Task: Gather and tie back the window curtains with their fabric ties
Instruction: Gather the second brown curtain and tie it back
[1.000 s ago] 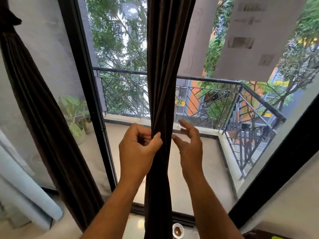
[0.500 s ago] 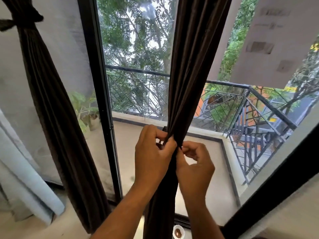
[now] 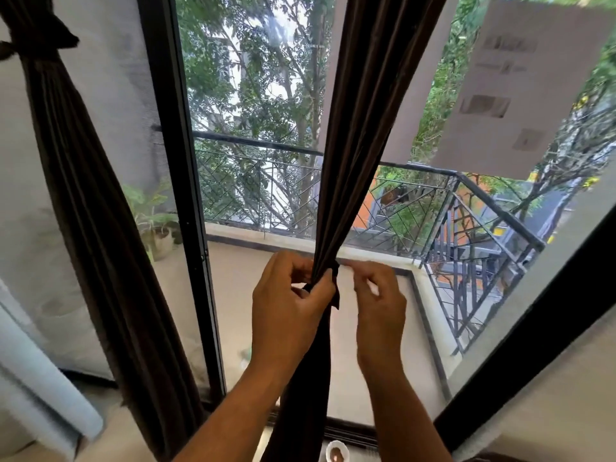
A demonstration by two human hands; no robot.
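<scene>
1. Hands have closed in on the middle curtain (image 3: pixel 363 135): a second ago the right hand (image 3: pixel 380 301) hung open beside it, half a second ago it was curled against the cloth, and now it sits at 3 o'clock of the bunch with fingers curled; whether it pinches a tie end I cannot tell
2. Left hand (image 3: pixel 286 305) stays wrapped round the gathered curtain, thumb pressing the folds at centre frame
3. Short dark tab, likely the tie (image 3: pixel 334 288), now shows at the bunch between the hands
4. Left curtain (image 3: pixel 96 235), at 9 o'clock, is already bound by a knot (image 3: pixel 40 50) near 10 o'clock
5. Judgement: gathering is done here; knotting is under way, and the left grip must hold or the folds will spill
</scene>
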